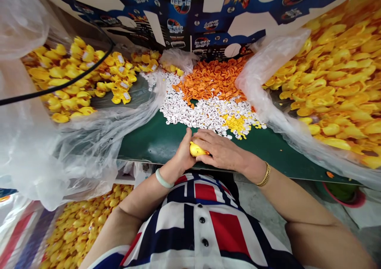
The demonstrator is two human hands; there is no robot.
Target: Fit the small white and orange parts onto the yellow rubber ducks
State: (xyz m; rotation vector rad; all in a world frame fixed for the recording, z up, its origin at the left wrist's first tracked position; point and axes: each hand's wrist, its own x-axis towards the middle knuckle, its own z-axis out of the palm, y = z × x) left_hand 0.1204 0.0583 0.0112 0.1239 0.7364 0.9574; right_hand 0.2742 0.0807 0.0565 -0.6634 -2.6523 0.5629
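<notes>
Both my hands meet at the near edge of a green table (154, 142). My left hand (183, 154) and my right hand (218, 149) are closed together around one small yellow plastic duck (196, 149). Just beyond my fingers lies a heap of small white round pieces (190, 110), a patch of small yellow pieces (236, 124) and a pile of orange pieces (212, 78). A pale bangle sits on my left wrist and a gold bracelet on my right.
Clear plastic bags of yellow duck bodies stand at the right (336, 74) and at the left (74, 78). Another bag of ducks (80, 225) lies low at the left. Printed blue and white cardboard (184, 10) walls the back. A black cable (59, 82) crosses the left bag.
</notes>
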